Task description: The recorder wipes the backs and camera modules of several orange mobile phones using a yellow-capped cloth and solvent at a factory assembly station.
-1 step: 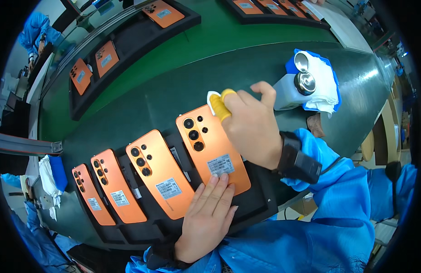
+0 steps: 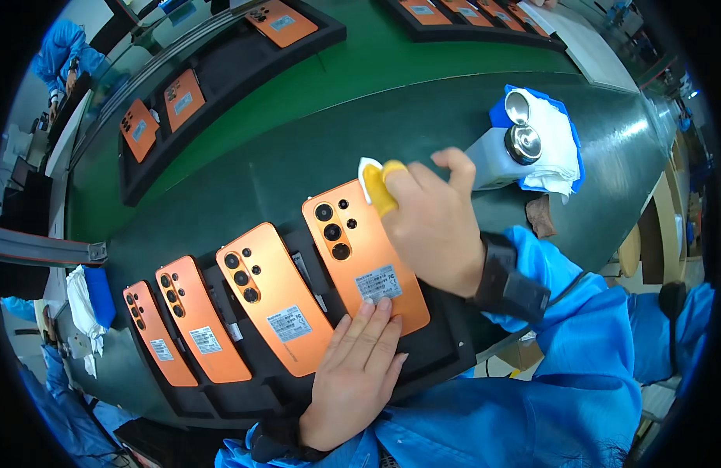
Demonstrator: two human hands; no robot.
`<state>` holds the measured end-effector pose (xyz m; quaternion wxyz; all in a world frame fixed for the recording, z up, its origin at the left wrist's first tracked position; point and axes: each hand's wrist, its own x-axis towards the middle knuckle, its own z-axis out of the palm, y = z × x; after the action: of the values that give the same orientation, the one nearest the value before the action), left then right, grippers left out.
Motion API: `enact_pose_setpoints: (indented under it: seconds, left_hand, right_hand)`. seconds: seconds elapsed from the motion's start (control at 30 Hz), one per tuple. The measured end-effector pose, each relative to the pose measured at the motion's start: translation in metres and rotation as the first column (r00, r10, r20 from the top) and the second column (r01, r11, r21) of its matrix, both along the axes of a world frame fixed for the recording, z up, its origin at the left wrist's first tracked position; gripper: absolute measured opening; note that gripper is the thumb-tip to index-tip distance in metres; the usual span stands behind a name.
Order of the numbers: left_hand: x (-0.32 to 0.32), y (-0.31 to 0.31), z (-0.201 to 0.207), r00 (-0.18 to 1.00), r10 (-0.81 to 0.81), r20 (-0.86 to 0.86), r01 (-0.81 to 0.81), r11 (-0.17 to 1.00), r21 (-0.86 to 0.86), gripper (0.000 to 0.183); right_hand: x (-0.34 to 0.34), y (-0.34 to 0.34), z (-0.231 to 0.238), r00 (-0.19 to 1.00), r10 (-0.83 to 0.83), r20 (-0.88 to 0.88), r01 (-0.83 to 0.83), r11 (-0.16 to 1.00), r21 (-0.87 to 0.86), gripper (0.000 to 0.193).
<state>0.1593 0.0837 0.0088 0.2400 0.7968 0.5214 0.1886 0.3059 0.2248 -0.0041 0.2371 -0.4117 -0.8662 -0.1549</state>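
An orange phone lies back up in a black tray, its camera lenses toward the far end and a white label near its middle. My left hand rests flat on the phone's near end, fingers stretched out, fingertips at the label. Yellow finger covers sit on fingers of my right hand, which pinches a small white wipe at the phone's far right corner. To the left, the same tray holds another three orange phones, the nearest of them beside my left hand.
On the right stand a white bottle with a metal top and a blue bin of white cloths. A brown scrap lies near them. Beyond the green strip, black trays hold more phones. Another person is at far left.
My right hand and the wipe have shifted slightly right and nearer along the phone's edge. My left hand and the phones have not moved.
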Motion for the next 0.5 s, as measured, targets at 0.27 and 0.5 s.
enact_pose_setpoints:
  seconds: [0.27, 0.5]
  left_hand:
    - [0.002, 0.001, 0.003, 1.0, -0.015, -0.023, 0.015, 1.0, 0.002, 0.048]
    - [0.002, 0.001, 0.0, 1.0, -0.015, -0.003, 0.015, 1.0, 0.018, 0.047]
  right_hand:
    - [-0.003, 0.0, 0.003, 0.996, 0.058, -0.06, -0.059, 0.998, -0.002, 0.007]
    - [-0.006, 0.0, 0.001, 0.998, -0.057, -0.001, 0.057, 0.998, -0.005, 0.01]
